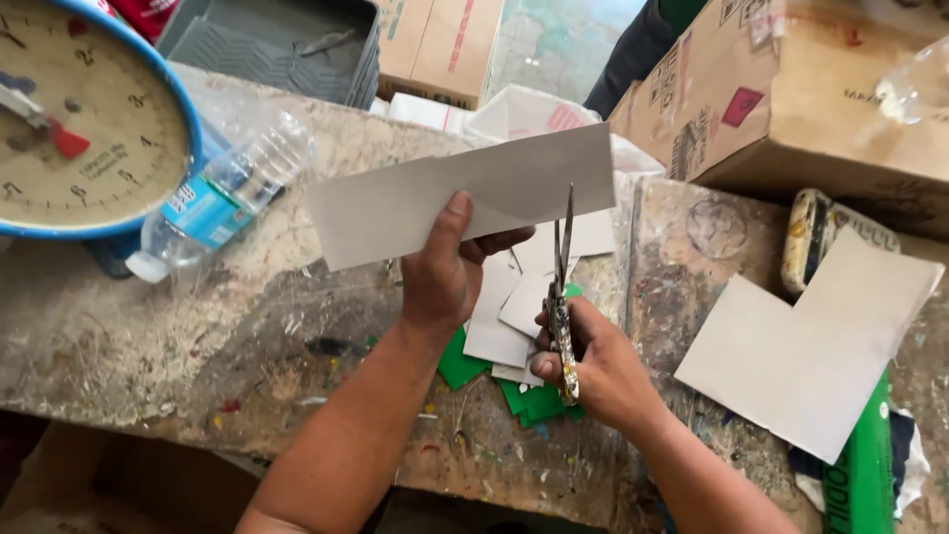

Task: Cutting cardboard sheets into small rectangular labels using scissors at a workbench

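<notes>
Grey card strip (pixel 465 193) sits pinched in my left hand (pixel 442 277), thumb on its near face, fingers curled behind. My right hand (pixel 593 366) grips the scissors (pixel 562 297), fingers through the handles, blades narrowly parted and pointing up at the strip's lower edge. Cut card pieces (pixel 514 307) lie just beyond my knuckles on the bench (pixel 178 336).

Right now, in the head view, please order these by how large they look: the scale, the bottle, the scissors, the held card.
1. Held card and scale: alike; scale cropped.
2. Bottle.
3. Scissors.
</notes>
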